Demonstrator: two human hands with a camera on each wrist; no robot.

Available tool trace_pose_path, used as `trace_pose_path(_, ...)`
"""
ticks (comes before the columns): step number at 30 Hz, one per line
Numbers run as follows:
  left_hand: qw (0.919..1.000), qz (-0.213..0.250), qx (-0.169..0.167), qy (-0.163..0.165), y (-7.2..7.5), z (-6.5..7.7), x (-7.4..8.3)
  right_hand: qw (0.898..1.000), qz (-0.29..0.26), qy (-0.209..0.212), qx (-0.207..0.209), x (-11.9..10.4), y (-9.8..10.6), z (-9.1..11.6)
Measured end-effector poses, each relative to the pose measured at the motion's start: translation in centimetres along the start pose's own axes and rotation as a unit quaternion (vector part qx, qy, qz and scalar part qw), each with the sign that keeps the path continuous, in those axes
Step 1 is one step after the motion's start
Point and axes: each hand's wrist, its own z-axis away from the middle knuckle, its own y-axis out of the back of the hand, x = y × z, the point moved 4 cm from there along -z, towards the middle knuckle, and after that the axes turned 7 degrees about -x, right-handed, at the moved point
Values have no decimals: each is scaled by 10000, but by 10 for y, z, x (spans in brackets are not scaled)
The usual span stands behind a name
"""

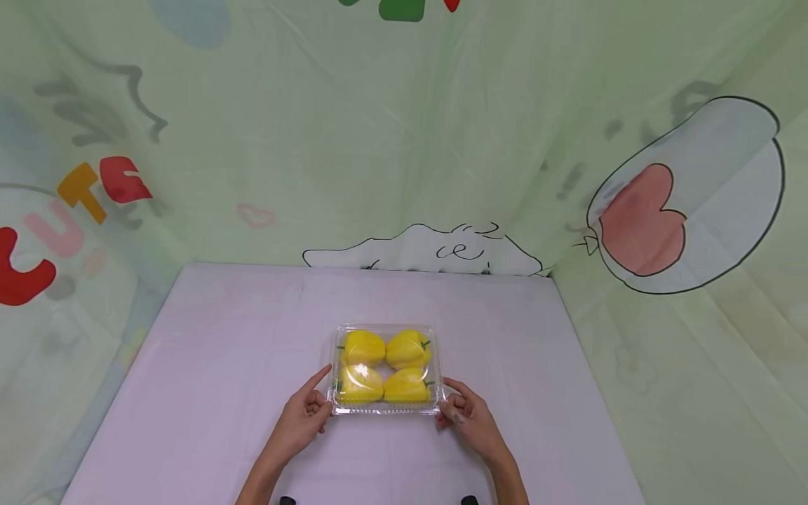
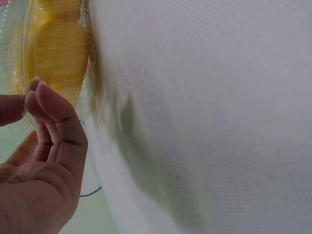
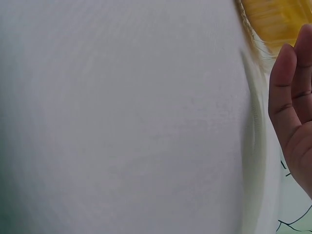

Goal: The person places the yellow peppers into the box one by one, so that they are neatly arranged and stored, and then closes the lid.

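Note:
A clear plastic clamshell box [image 1: 386,409] with its lid down holds several yellow bell peppers [image 1: 365,348] with green stems. My left hand [image 1: 301,419] pinches the box's near left corner, index finger stretched along the side. In the left wrist view, the thumb and fingertips of that hand [image 2: 56,141] meet at the clear rim [image 2: 22,58]. At the near right corner, my right hand [image 1: 472,422] grips the rim, its thumb on top. The right wrist view catches only part of this hand [image 3: 292,105], beside the yellow contents; its thumb is out of frame there.
A white cloth covers the table [image 1: 240,337], whose far edge meets a pale green printed curtain [image 1: 379,154]. More curtain hangs along the left and right sides. Two small dark objects [image 1: 469,500] show at the bottom edge of the head view.

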Motion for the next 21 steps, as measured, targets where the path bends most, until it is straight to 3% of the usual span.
trace_pose_path(9, 10000, 8, -61, 70, 1, -5, -4, 9999, -36, 80, -52, 0, 2, 0)
trace_pose_path(15, 9998, -55, -154, 96, 2, -4, -6, 10000, -59, -79, -1, 2, 2, 0)
trace_pose_path(21, 9990, -398, -194, 93, 6, 2, -3, 9997, -49, -208, 72, 3, 4, 2)
